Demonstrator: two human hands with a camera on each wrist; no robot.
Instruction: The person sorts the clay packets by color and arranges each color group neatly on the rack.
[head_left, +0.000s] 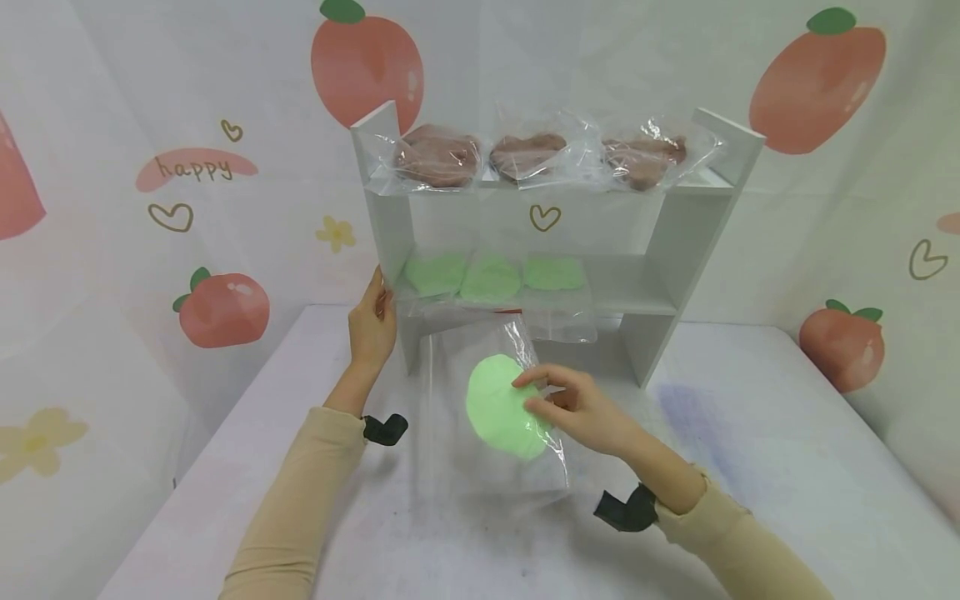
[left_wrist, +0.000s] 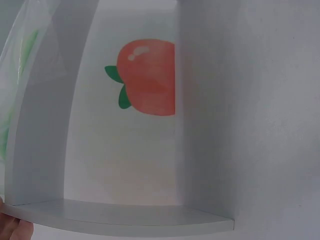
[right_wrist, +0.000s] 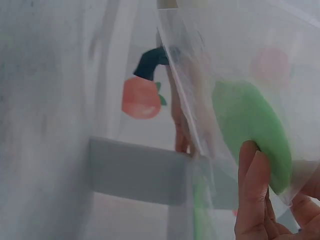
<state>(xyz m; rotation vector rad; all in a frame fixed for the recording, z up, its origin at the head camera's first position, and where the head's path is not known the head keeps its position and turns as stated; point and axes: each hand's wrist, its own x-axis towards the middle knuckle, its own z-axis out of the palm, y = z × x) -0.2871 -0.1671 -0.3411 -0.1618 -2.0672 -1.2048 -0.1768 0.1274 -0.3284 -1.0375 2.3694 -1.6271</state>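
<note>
My right hand [head_left: 581,406] pinches the right side of a clear plastic bag [head_left: 450,417] between thumb and fingers. Inside that bag lies a flat, round, light-green piece [head_left: 501,404] that looks soft, like dough. The bag hangs upright in front of a small white two-tier shelf [head_left: 678,250]. My left hand [head_left: 372,327] grips the shelf's left side panel at the height of the lower board; its fingertips [left_wrist: 21,231] show at the panel edge in the left wrist view. In the right wrist view the green piece [right_wrist: 250,127] is seen close to my fingers.
On the lower board, three bagged green pieces [head_left: 491,279] lie side by side at left and middle, their bag edges hanging over the front. Three bagged brown lumps [head_left: 438,158] sit on the top board. A white cloth printed with fruit [head_left: 367,71] hangs behind.
</note>
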